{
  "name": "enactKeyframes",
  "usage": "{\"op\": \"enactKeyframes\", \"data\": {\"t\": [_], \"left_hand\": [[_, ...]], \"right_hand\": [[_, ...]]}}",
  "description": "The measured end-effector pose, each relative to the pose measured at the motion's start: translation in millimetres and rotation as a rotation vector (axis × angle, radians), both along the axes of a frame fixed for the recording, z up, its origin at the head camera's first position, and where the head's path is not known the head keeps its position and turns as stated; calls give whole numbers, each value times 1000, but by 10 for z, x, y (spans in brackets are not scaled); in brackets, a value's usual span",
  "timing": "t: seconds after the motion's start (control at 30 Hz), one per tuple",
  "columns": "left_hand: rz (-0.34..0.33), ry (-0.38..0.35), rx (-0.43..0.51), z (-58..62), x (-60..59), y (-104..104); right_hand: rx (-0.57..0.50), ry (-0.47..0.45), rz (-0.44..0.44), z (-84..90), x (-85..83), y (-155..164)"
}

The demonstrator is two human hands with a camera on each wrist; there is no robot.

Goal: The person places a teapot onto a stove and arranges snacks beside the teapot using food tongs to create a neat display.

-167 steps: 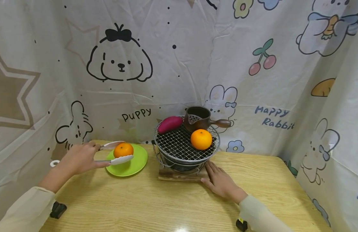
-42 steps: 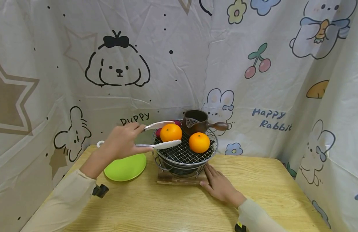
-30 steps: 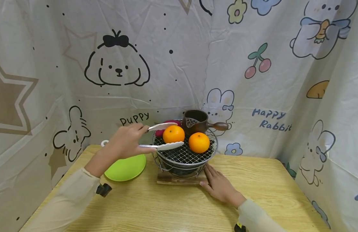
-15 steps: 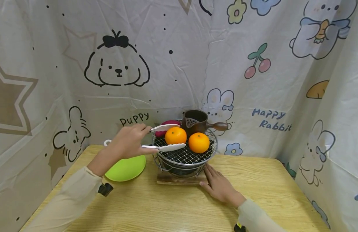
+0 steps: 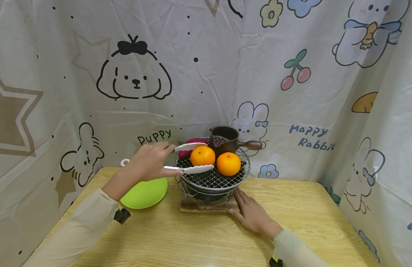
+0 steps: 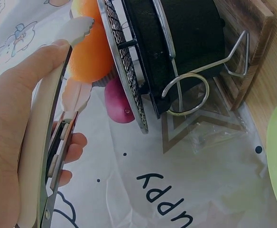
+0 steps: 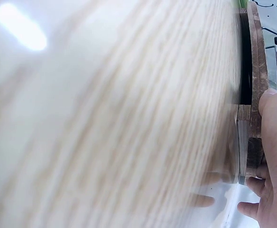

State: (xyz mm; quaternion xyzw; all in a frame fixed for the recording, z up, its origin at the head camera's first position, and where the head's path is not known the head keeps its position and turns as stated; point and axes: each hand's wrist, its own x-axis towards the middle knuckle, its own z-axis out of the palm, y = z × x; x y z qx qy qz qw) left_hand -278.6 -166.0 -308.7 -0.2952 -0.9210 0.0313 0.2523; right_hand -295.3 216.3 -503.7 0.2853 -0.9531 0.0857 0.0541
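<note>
My left hand [image 5: 145, 163] holds metal tongs [image 6: 53, 128] with white scalloped heads, one head on either side of an orange [image 5: 202, 155]. That fruit sits low over the round wire grill [image 5: 209, 180], left of a second orange [image 5: 228, 164]. A magenta, sweet-potato-shaped piece [image 5: 192, 144] lies behind the tongs, partly covered. Farther back on the grill stands a brown spouted pot [image 5: 224, 136] with a side handle. At the wooden base [image 5: 209, 205], my right hand [image 5: 254, 213] grips the front right corner; in the right wrist view its thumb lies on the front edge and its fingers bend down the side.
A green plate [image 5: 145, 194] lies left of the grill, under my left forearm. The grill's wire handle [image 6: 188, 95] juts out toward the plate. A printed curtain [image 5: 195, 85] hangs close behind the table [image 5: 179, 237].
My left hand has carried the orange in the tongs from the green plate right to the grill, then lowered it beside the other one. My right hand stays at the base.
</note>
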Motion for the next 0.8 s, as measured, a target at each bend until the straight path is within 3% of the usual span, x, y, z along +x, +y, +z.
{"op": "enactKeyframes", "data": {"t": [0.8], "left_hand": [[-2, -15, -21, -11, -39, 21]], "right_hand": [[0, -11, -2, 0, -5, -5]]}}
